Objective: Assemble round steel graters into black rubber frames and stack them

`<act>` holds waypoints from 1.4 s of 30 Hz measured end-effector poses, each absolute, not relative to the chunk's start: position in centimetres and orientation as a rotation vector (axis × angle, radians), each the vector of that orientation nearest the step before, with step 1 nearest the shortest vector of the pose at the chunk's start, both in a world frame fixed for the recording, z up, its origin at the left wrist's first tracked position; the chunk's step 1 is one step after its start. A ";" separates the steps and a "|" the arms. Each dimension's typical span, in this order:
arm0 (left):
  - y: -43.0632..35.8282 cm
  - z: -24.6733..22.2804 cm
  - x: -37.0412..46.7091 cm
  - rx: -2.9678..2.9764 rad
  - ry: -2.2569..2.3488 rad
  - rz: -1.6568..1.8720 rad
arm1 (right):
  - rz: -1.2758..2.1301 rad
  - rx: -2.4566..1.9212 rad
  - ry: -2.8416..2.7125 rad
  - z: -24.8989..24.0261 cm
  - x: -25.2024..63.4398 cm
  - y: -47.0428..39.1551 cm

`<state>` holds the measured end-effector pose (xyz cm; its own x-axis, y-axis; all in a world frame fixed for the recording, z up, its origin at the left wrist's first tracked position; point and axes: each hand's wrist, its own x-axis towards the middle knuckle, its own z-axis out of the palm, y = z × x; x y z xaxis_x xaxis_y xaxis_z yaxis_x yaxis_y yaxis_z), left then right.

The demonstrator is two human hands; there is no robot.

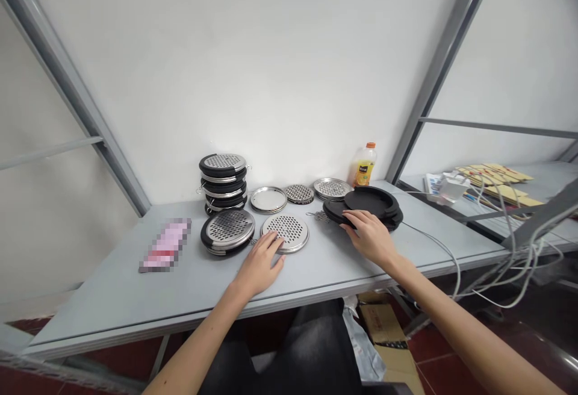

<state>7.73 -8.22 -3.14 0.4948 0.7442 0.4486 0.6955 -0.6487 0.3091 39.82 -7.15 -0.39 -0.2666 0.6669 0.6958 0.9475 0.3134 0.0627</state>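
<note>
While fingers point(267, 239) touch disc point(290, 228), bottle label point(363, 174) unreadable

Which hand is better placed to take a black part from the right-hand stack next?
Right, I'd judge: the right hand has its fingers at the near edge of the black stack, while the left hand is at a perforated metal disc.

Reaches forward with both arms bare, slanting the left forearm point(203, 336) up and rightward, the right forearm point(445, 318) up and leftward. Holds the left hand point(259, 262) palm down, with fingers point(266, 243) extended ahead and slightly bent, thumb point(277, 267) apart from them. Holds the right hand point(369, 238), well apart from the left, with back upward, fingers pointing left and curving down at the tips.
</note>
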 end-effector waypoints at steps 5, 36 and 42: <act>-7.9 -3.0 7.8 2.616 1.259 0.825 | -0.500 -1.261 -1.887 0.5 37.0 -7.7; -6.2 3.9 0.0 2.610 1.054 1.400 | -0.151 -0.792 -1.934 1.1 26.7 -5.4; -5.7 3.4 -0.9 2.540 1.220 1.351 | -0.234 -0.716 -2.035 0.8 26.2 -4.2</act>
<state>-0.87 -5.69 3.36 0.3213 0.6418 0.6964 0.6276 -0.6950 0.3509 26.22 -4.24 0.77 -0.3935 0.3952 0.8300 0.5732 0.8113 -0.1146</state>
